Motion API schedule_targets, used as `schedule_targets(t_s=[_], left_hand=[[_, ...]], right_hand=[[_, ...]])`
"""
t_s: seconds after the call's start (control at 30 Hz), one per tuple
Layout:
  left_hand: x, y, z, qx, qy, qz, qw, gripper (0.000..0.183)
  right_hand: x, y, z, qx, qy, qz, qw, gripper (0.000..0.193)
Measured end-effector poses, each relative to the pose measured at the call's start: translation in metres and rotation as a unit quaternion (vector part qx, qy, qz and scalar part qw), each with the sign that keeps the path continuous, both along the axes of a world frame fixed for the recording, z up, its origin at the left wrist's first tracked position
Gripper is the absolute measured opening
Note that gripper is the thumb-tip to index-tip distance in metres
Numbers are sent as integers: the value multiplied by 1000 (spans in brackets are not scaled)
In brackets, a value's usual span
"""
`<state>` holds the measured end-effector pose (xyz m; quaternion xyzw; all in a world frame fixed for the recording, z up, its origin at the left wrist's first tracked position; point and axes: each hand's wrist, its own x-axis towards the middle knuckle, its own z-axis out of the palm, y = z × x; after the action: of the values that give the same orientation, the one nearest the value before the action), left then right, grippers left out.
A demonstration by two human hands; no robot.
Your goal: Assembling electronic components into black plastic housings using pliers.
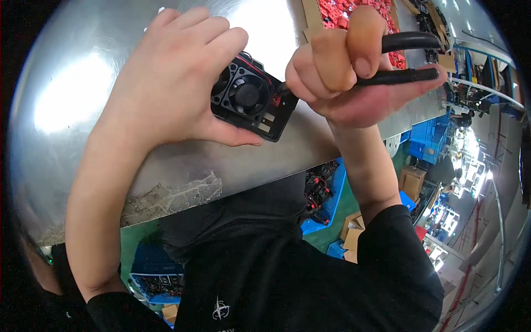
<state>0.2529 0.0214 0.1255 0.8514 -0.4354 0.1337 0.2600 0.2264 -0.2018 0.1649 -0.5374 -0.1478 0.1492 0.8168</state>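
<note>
My left hand (166, 77) is wrapped round a black plastic housing (284, 123), pressing it to the metal table with the thumb along its near edge. Two small black fans sit side by side in the housing; the right fan (248, 95) shows whole, the other is partly under my fingers. A red wire runs past the fans, and a small red part (276, 100) lies beside them. In my right hand (337, 77) are black-handled pliers (409, 41), their two handles apart. Their dark tip seems to reach the housing near the red part; my fingers hide most of the jaws.
A cardboard box of small red parts (337, 11) stands at the far side of the metal table (265, 160). Peeling tape (177, 196) covers the near edge. Below are a blue crate of black and red parts (323, 191) and another blue crate (157, 276).
</note>
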Motion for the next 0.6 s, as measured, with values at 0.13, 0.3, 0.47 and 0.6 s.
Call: schedule_targets(t_s=[0.13,0.3,0.47,0.6], left_hand=[[1,0,3,17,7,-10,1000,86],[3,-2,-3,-20,-14,-16,1000,85],[5,-1,-5,-23,3,-14,1000,85],[5,1,-4,-17,2,-18,1000,85]], right_hand=[[2,-5,-7,60,27,43,997,93],[15,-11,-11,117,6,152,981,101],[25,-10,-15,158,56,210,963,108],[26,-10,-10,122,63,200,970,112]])
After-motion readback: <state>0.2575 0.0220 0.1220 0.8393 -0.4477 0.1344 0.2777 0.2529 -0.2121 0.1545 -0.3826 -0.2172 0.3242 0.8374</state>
